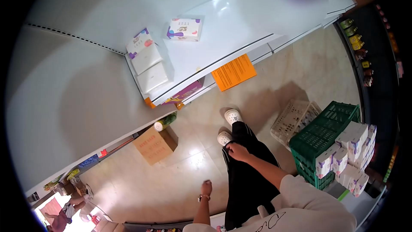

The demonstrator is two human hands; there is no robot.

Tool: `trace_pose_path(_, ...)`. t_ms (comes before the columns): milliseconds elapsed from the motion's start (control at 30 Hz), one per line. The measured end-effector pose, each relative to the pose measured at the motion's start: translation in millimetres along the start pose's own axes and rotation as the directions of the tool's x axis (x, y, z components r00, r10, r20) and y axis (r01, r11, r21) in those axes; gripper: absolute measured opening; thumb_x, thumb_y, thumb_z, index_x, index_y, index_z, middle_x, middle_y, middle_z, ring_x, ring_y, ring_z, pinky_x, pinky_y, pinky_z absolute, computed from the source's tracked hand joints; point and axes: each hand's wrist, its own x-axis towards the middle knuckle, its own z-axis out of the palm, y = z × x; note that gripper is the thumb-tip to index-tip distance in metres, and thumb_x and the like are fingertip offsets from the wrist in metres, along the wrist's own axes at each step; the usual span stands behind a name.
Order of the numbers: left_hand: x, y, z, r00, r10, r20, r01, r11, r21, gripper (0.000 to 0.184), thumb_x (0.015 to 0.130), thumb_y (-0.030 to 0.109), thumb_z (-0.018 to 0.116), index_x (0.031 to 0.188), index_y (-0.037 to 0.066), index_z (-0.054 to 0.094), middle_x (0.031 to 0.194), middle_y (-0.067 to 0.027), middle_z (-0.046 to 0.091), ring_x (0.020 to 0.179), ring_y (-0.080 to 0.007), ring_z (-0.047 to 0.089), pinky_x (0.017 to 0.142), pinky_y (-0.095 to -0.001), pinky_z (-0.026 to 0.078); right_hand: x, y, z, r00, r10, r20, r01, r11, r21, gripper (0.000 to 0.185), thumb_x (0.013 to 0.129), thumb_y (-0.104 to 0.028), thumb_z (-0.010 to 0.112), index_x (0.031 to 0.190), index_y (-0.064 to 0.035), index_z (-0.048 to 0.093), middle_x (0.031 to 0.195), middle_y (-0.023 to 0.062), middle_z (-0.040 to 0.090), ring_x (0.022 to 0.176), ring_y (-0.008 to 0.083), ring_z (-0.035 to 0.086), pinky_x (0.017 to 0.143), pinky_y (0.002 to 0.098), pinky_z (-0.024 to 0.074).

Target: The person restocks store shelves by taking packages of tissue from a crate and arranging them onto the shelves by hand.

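My left hand (206, 188), with a bracelet on the wrist, hangs over the floor with its fingers curled; whether it holds anything is too small to tell. My right hand (238, 151) is closed at the black trousers over my thigh, seeming to pinch the cloth. On the white shelf (223, 30) lie a white tissue pack with purple and pink marks (184, 29) and, to its left, a row of similar packs (147, 60) against the divider. Several more packs (349, 150) are stacked beside and on the green crate (324, 124) at the right.
A cardboard box (155, 145) and a green container (165, 121) stand on the floor by the left shelf. An orange sheet (234, 72) hangs from the shelf edge. A pale crate (292, 122) stands beside the green one. Another person (60, 221) is at bottom left.
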Motion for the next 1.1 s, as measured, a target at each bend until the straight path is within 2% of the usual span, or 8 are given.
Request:
trace_pose_path(300, 29.7, 375.1, -164.6, 0.549, 0.718, -0.429, -0.808, 0.588, -0.049, 0.032, 0.085, -0.004, 0.056, 0.116, 0.003, 0.058, 0.110, -0.0143, 0.061, 0.097, -0.0258, 0.058, 0.083, -0.0314, 0.046, 119.0, -102.8, -176.9, 0.808, -0.376, -0.452, 0.414, 0.910, -0.018, 0.034, 0.086, -0.011, 0.057, 0.119, -0.0061, 0.053, 0.110, 0.0133, 0.056, 0.097, 0.0325, 0.058, 0.082, 0.0381, 0.0488)
trace_pose_path(333, 63.5, 404.0, -183.7, 0.259, 0.830, -0.495, -0.912, 0.379, 0.158, 0.033, 0.085, -0.004, 0.056, 0.118, 0.002, 0.057, 0.114, -0.0131, 0.060, 0.099, -0.0237, 0.058, 0.085, -0.0313, 0.046, 146.8, -112.2, -194.8, 0.754, -0.394, -0.526, 0.442, 0.896, -0.039, 0.036, 0.086, -0.012, 0.058, 0.120, -0.0059, 0.052, 0.112, 0.0138, 0.055, 0.098, 0.0307, 0.057, 0.081, 0.0370, 0.0485)
trace_pose_path(367, 82.3, 430.5, -202.9, 0.565, 0.675, -0.474, -0.816, 0.543, -0.201, 0.036, 0.088, -0.001, 0.054, 0.124, 0.001, 0.054, 0.121, -0.0132, 0.058, 0.108, -0.0232, 0.056, 0.089, -0.0325, 0.046, 173.4, -119.4, -211.4, 0.697, -0.402, -0.594, 0.462, 0.885, -0.056, 0.038, 0.086, -0.014, 0.060, 0.122, -0.0057, 0.051, 0.115, 0.0143, 0.053, 0.098, 0.0290, 0.056, 0.080, 0.0360, 0.0483)
trace_pose_path(433, 88.4, 505.6, -245.4, 0.383, 0.736, -0.558, -0.899, 0.435, -0.043, 0.040, 0.092, 0.006, 0.051, 0.131, -0.002, 0.047, 0.130, -0.0153, 0.052, 0.118, -0.0240, 0.051, 0.097, -0.0335, 0.042, 213.6, -141.8, -251.7, 0.765, -0.250, -0.594, 0.394, 0.910, 0.125, 0.046, 0.086, -0.016, 0.060, 0.128, -0.0042, 0.045, 0.115, 0.0161, 0.050, 0.094, 0.0291, 0.054, 0.079, 0.0352, 0.0475)
trace_pose_path(667, 171.8, 610.3, -299.6, 0.627, 0.606, -0.489, -0.774, 0.552, -0.309, 0.085, 0.087, 0.020, 0.062, 0.149, 0.002, 0.007, 0.149, -0.0145, 0.030, 0.112, -0.0286, 0.052, 0.090, -0.0350, 0.043, 334.3, -179.4, -308.2, 0.617, -0.282, -0.735, 0.619, 0.750, 0.232, 0.080, 0.084, -0.025, 0.059, 0.149, -0.0066, 0.018, 0.150, 0.0217, 0.026, 0.137, 0.0410, 0.026, 0.112, 0.0413, 0.0241)
trace_pose_path(733, 157.5, 612.6, -290.7, 0.750, 0.553, -0.363, -0.655, 0.548, -0.520, 0.088, 0.086, 0.021, 0.063, 0.151, 0.006, 0.005, 0.147, -0.0100, 0.034, 0.106, -0.0254, 0.053, 0.084, -0.0334, 0.045, 349.1, -183.1, -303.1, 0.801, -0.306, -0.514, 0.405, 0.910, 0.089, 0.080, 0.085, -0.028, 0.056, 0.150, -0.0069, 0.015, 0.153, 0.0207, 0.021, 0.139, 0.0411, 0.021, 0.114, 0.0418, 0.0197)
trace_pose_path(933, 144.6, 568.8, -242.0, 0.675, 0.635, -0.377, -0.716, 0.437, -0.545, 0.051, 0.093, 0.035, 0.052, 0.135, 0.008, 0.043, 0.127, -0.0047, 0.049, 0.111, -0.0193, 0.048, 0.095, -0.0349, 0.037, 301.7, -158.0, -296.7, 0.815, -0.261, -0.518, 0.467, 0.824, 0.321, 0.078, 0.086, -0.036, 0.060, 0.147, -0.0042, 0.023, 0.148, 0.0209, 0.030, 0.136, 0.0389, 0.027, 0.113, 0.0435, 0.0212)
trace_pose_path(1100, 66.1, 430.6, -123.6, 0.625, 0.660, -0.417, -0.718, 0.277, -0.639, 0.046, 0.100, 0.030, 0.045, 0.136, 0.003, 0.036, 0.137, -0.0088, 0.039, 0.129, -0.0201, 0.037, 0.109, -0.0385, 0.029, 171.1, -122.1, -222.1, 0.737, -0.073, -0.671, 0.525, 0.688, 0.501, 0.064, 0.083, -0.024, 0.073, 0.134, 0.0008, 0.043, 0.127, 0.0169, 0.047, 0.113, 0.0268, 0.049, 0.090, 0.0347, 0.0433)
